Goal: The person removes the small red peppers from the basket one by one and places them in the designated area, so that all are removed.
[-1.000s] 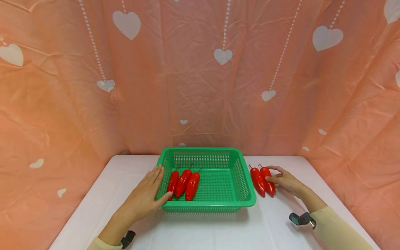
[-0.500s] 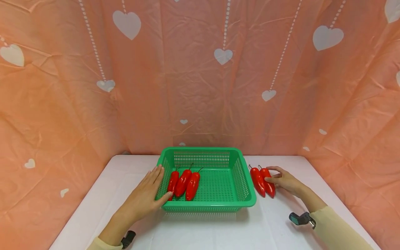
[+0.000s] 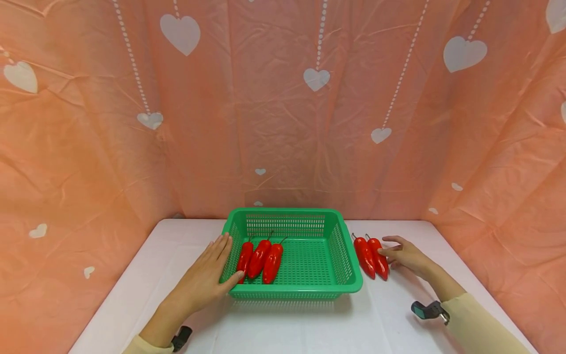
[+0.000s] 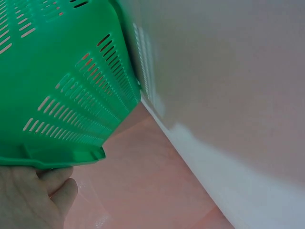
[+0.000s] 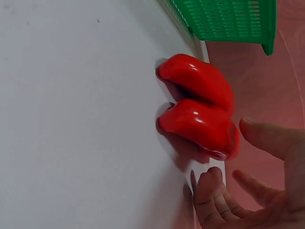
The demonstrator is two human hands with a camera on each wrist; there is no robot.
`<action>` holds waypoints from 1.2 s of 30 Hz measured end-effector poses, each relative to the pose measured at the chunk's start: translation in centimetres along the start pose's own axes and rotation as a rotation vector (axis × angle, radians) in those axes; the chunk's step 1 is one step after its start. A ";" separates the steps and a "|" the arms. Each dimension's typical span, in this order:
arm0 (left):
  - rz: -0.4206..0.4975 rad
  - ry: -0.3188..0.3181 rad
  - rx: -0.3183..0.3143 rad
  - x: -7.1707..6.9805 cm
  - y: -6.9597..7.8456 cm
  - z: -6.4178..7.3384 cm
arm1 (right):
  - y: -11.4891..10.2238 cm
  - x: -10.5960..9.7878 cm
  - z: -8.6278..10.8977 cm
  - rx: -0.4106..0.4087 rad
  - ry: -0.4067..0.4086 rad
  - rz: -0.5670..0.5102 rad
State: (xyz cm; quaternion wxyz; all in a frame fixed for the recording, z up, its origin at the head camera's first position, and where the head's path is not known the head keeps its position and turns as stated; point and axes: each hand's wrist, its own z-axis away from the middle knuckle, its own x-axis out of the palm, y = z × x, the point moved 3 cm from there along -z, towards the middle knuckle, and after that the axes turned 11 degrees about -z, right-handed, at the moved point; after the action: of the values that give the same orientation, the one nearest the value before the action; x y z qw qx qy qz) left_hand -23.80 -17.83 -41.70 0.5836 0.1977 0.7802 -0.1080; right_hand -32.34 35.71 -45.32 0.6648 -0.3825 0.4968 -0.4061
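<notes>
Three red chili peppers (image 3: 259,259) lie side by side at the left end of the green plastic basket (image 3: 305,289). My left hand (image 3: 199,282) rests on the basket's left rim, fingers straight and the thumb over the front corner. To the right of the basket, two more red chili peppers lie together on the table, an inner one (image 3: 364,257) and an outer one (image 3: 377,255). Beside the outer pepper is my right hand (image 3: 409,258), fingers spread. The right wrist view shows a gap between its thumb (image 5: 262,137) and that pepper (image 5: 202,125).
A white cloth covers the table (image 3: 283,329) under the basket. Pink-orange drapes (image 3: 283,147) with white hearts hang behind and at both sides. A small dark device (image 3: 429,310) sits at the right wrist and another (image 3: 181,338) at the left.
My right hand has let go of the outer pepper and drawn slightly to the right, its fingers parting. The left hand and the basket stay as they were.
</notes>
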 end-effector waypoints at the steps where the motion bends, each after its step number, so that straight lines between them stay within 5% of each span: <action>1: 0.004 -0.001 -0.002 0.0 0.0 0.0 | -0.1 -0.1 0.1 -0.006 0.005 0.010; 15: 0.002 -0.004 -0.008 -0.3 0.1 0.1 | -3.6 0.2 1.7 -0.138 0.101 0.060; 36: -0.004 -0.009 -0.008 0.2 0.0 0.1 | -9.5 5.3 2.3 -0.267 0.091 0.026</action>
State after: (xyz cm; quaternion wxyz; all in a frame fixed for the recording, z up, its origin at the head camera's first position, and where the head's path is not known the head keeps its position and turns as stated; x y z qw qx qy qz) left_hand -23.74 -17.79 -41.86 0.5875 0.1933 0.7785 -0.1068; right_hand -30.64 27.53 -38.05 0.5898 -0.4424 0.5811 -0.3446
